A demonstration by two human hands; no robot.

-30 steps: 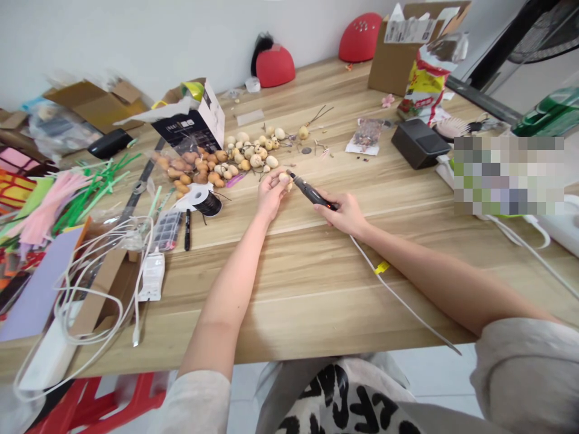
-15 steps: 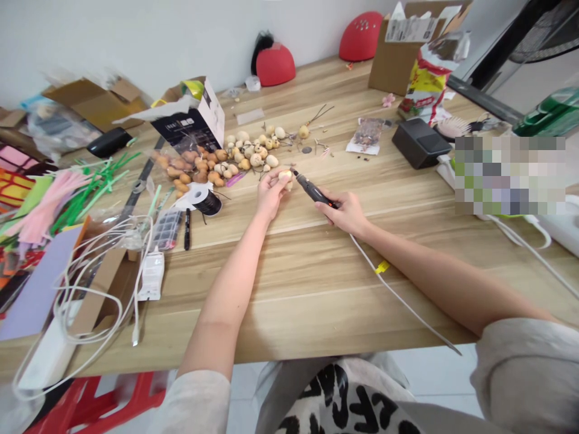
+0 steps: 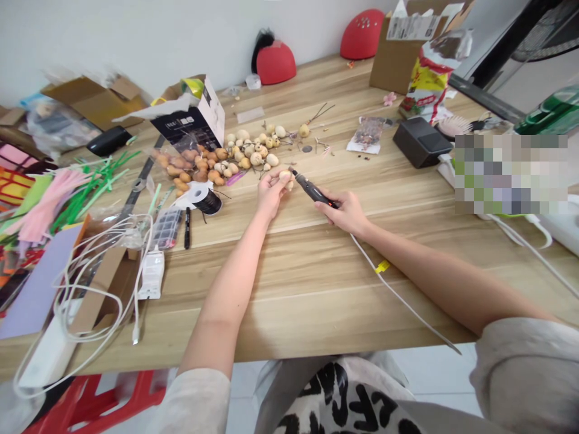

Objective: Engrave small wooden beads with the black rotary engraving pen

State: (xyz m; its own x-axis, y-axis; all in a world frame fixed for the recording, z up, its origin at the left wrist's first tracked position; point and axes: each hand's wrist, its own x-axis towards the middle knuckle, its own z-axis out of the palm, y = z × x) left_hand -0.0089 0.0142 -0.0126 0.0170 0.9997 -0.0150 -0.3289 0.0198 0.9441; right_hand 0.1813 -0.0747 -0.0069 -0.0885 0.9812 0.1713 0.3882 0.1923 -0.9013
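Between the thumb and fingers of my left hand [image 3: 270, 196] is a small pale gourd [image 3: 286, 179], held just above the table. My right hand [image 3: 344, 212] is wrapped round a dark rotary tool [image 3: 315, 191] with a small orange-red light and a white cord [image 3: 384, 278]. The tool's tip points left and meets or nearly meets the gourd; I cannot tell whether they touch. Behind my left hand lies a pile of pale little gourds [image 3: 256, 158], with brown ones [image 3: 199, 161] in clear plastic to its left.
A spool of black cord [image 3: 207, 200] and a black marker [image 3: 187, 229] lie left of my left arm. Tangled white cables [image 3: 94, 283] cover the left front. A dark box-shaped device [image 3: 420, 142] and a small clear packet [image 3: 367, 135] stand at the right.
My left fingers and the pale gourd have shifted very slightly. The rotary tool stays close to it, moved barely leftward. The rest looks the same.
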